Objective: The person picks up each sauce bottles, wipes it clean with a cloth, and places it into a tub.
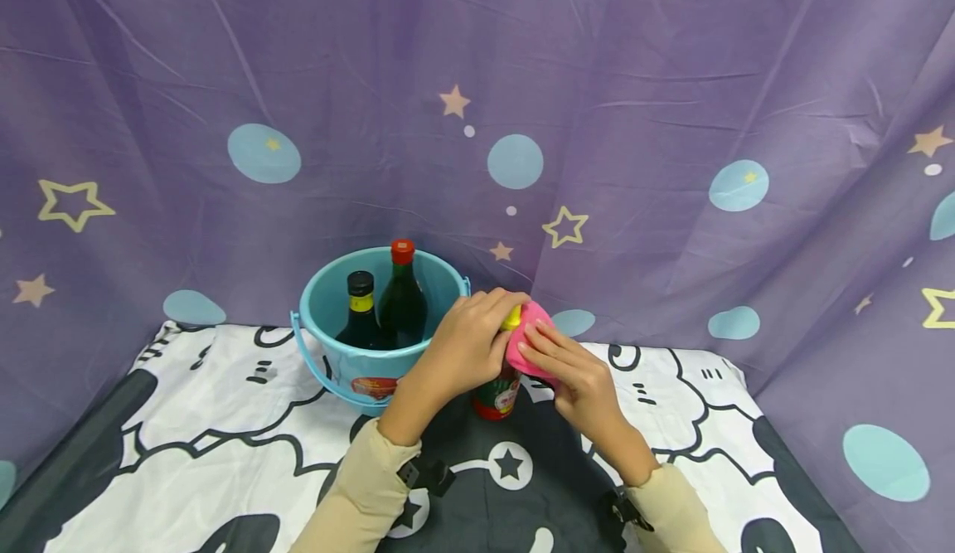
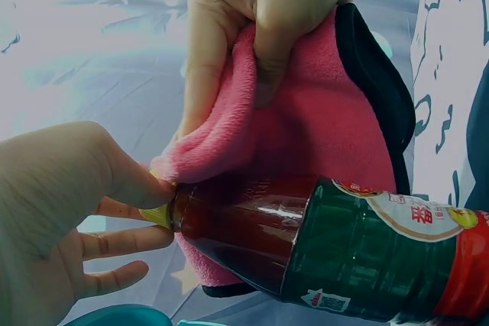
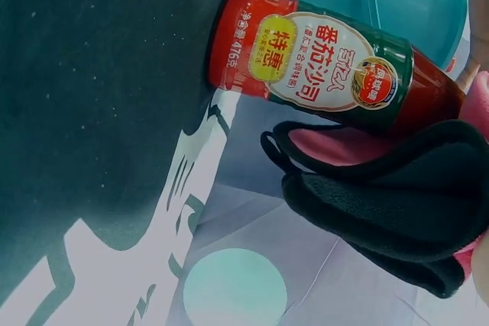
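A tomato ketchup bottle (image 3: 328, 66) with a red and green label stands upright on the cloth-covered table. My left hand (image 1: 464, 339) pinches its yellow cap (image 2: 157, 214) between thumb and fingers. From the other side, my right hand (image 1: 585, 377) grips a pink cloth (image 2: 325, 124) with black edging. The cloth is folded over and lies against the bottle's neck and cap. In the right wrist view its dark trim hangs beside the bottle's shoulder, and most of the right hand is out of that frame.
A light blue bucket (image 1: 339, 361) with its handle down stands just left of the ketchup. Inside it are a dark bottle with a red cap (image 1: 403, 253) and a shorter one with a black cap (image 1: 361, 283). A purple curtain (image 1: 634, 80) hangs behind the table.
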A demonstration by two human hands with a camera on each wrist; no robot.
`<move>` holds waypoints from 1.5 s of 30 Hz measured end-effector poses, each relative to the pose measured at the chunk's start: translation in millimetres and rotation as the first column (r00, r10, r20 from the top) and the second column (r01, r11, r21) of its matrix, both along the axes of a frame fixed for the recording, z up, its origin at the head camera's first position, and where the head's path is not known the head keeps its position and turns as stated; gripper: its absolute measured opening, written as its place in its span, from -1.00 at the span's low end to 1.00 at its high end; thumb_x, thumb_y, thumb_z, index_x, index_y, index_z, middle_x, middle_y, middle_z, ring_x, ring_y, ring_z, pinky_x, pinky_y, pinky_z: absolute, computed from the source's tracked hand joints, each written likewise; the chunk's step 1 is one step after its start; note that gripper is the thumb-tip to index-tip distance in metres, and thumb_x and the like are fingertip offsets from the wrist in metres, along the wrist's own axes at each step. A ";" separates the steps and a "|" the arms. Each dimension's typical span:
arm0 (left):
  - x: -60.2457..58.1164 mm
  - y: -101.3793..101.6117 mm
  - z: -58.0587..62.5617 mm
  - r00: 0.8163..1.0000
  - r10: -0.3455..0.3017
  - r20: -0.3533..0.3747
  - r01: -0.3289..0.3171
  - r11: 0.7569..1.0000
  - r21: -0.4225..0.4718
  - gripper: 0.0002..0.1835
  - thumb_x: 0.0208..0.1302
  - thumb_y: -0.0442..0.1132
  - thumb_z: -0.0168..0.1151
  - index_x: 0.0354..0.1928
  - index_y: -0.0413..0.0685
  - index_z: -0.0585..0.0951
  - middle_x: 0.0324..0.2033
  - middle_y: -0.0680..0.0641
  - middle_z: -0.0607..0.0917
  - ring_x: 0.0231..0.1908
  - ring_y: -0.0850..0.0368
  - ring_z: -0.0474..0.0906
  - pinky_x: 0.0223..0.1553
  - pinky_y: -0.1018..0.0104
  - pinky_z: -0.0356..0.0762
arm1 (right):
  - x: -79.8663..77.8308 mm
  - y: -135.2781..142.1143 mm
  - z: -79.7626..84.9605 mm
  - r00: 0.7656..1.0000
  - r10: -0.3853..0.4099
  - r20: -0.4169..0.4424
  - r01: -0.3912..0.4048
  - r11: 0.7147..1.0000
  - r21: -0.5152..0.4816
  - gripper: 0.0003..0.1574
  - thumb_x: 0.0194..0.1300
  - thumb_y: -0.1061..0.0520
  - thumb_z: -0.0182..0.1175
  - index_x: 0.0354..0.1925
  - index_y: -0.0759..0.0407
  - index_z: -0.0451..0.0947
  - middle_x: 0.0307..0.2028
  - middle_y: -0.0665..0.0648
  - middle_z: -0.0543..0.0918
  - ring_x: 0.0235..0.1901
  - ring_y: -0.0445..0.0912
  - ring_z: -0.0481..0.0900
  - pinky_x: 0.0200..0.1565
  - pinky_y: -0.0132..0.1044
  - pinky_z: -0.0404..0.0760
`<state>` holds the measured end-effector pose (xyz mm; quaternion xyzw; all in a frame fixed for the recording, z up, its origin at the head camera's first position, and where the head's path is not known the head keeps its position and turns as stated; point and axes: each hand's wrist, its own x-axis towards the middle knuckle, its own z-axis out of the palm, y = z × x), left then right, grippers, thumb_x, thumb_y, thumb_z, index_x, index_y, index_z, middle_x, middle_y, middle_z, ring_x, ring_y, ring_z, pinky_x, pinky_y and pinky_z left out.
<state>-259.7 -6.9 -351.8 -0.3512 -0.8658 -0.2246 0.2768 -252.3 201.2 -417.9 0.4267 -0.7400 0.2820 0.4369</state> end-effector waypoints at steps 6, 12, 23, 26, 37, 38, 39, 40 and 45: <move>-0.3 -0.6 0.1 1.000 0.003 -0.011 -0.003 1.000 0.000 -0.50 0.24 -0.34 0.36 0.25 -0.07 0.57 -0.03 -0.05 0.71 -0.06 0.01 0.66 0.18 0.01 0.59 | 0.4 2.3 0.6 1.000 0.000 0.016 0.000 1.000 0.026 -0.16 -0.15 0.66 -0.01 0.01 0.15 0.77 0.06 0.18 0.76 0.14 0.12 0.70 0.34 -0.28 0.47; 0.2 -0.2 0.2 1.000 0.003 -0.013 -0.003 1.000 -0.003 -0.50 0.25 -0.33 0.37 0.25 -0.08 0.56 -0.03 -0.06 0.71 -0.05 0.00 0.65 0.17 0.00 0.60 | 0.4 6.5 3.9 0.999 -0.025 0.045 0.022 0.997 0.069 -0.11 -0.19 0.68 -0.02 0.00 0.11 0.78 0.04 0.16 0.77 0.10 0.11 0.72 0.29 -0.25 0.52; 0.5 0.4 0.2 1.000 0.003 -0.003 -0.003 1.000 -0.011 -0.49 0.24 -0.33 0.38 0.25 -0.06 0.56 -0.02 -0.04 0.71 -0.07 0.00 0.65 0.16 0.00 0.60 | 0.9 11.3 9.8 0.998 -0.045 0.049 0.038 0.991 0.130 -0.02 -0.35 0.71 -0.06 -0.02 0.12 0.79 -0.01 0.13 0.80 0.05 0.09 0.75 0.13 -0.29 0.66; 0.5 1.0 0.5 1.000 0.002 0.002 -0.002 1.000 -0.011 -0.49 0.24 -0.34 0.37 0.25 -0.06 0.56 -0.02 -0.04 0.71 -0.07 0.00 0.64 0.17 0.00 0.59 | 2.5 12.0 13.0 0.998 -0.051 0.045 0.043 0.988 0.148 -0.01 -0.37 0.72 -0.06 -0.02 0.13 0.79 -0.01 0.12 0.80 0.03 0.11 0.76 -0.13 -0.29 0.70; 1.2 -0.8 0.3 1.000 0.009 0.018 -0.009 1.000 -0.013 -0.49 0.25 -0.33 0.38 0.26 -0.02 0.56 0.00 -0.03 0.70 -0.05 0.02 0.64 0.19 -0.03 0.58 | 5.8 11.8 14.2 0.990 -0.082 0.112 0.061 0.982 0.180 -0.03 -0.36 0.72 -0.01 -0.01 0.14 0.78 0.00 0.15 0.79 0.05 0.16 0.74 -0.51 -0.47 0.34; 0.9 -0.9 0.2 1.000 0.009 0.015 -0.009 1.000 -0.010 -0.49 0.25 -0.33 0.38 0.26 -0.03 0.56 0.00 -0.03 0.70 -0.05 0.02 0.64 0.20 -0.03 0.58 | 5.9 10.6 13.3 0.990 -0.091 0.106 0.071 0.982 0.175 -0.02 -0.36 0.71 -0.01 0.00 0.14 0.78 0.01 0.16 0.79 0.06 0.15 0.74 -0.47 -0.48 0.46; 0.7 -1.1 0.1 1.000 0.009 0.012 -0.009 1.000 -0.009 -0.49 0.26 -0.33 0.38 0.26 -0.03 0.56 0.00 -0.03 0.70 -0.05 0.02 0.65 0.20 -0.03 0.57 | 6.0 9.1 12.3 0.990 -0.098 0.098 0.080 0.982 0.168 -0.02 -0.36 0.71 0.00 0.01 0.14 0.77 0.02 0.16 0.78 0.06 0.15 0.73 -0.40 -0.46 0.58; 0.3 -1.3 -0.2 1.000 0.010 0.007 -0.010 1.000 -0.008 -0.50 0.26 -0.32 0.38 0.26 -0.03 0.56 -0.01 -0.03 0.71 -0.06 0.02 0.65 0.21 -0.03 0.57 | 5.9 7.6 11.0 0.991 -0.105 0.087 0.090 0.983 0.162 -0.02 -0.35 0.71 0.00 0.02 0.15 0.76 0.03 0.17 0.78 0.07 0.15 0.73 -0.31 -0.40 0.68; -1.6 -1.5 0.0 1.000 0.022 -0.012 -0.022 1.000 -0.004 -0.51 0.29 -0.30 0.38 0.26 -0.07 0.56 -0.05 -0.05 0.71 -0.08 0.01 0.65 0.16 -0.02 0.60 | 5.1 1.1 3.4 0.988 -0.150 0.036 0.144 0.980 0.141 -0.02 -0.30 0.70 0.00 0.10 0.18 0.72 0.09 0.20 0.74 0.11 0.17 0.71 0.03 0.01 0.68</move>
